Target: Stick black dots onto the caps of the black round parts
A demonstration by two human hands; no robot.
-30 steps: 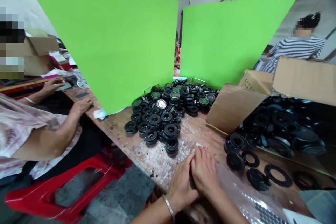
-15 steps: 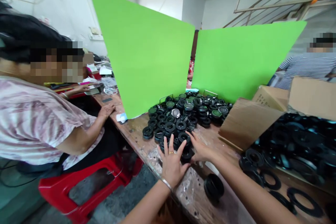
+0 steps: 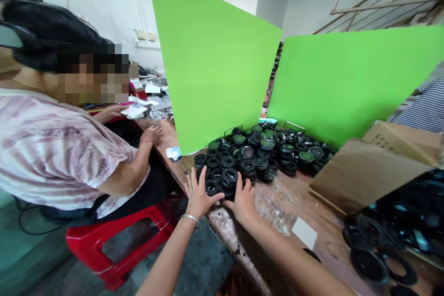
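Note:
Both hands are at the near edge of a pile of black round parts, stacked in small columns. Many have ring-shaped tops with a dark centre; some show green faces. My left hand, with a ring and a bracelet, is open, its spread fingers along the left side of the front stacks. My right hand lies against their right side with fingers stretched out. Between the hands sits a ring-topped part on a front stack. The thumbs point toward each other in front; contact at the fingertips is partly hidden.
Green panels stand behind the pile. An open cardboard box with black parts is at the right, near loose black rings. A white card lies on the wooden table. A co-worker sits left on a red stool.
The view has shifted to the right. My hands have moved left along the pile's front, and the right hand has come down beside the front stacks. The separate stack near my right forearm is mostly hidden now.

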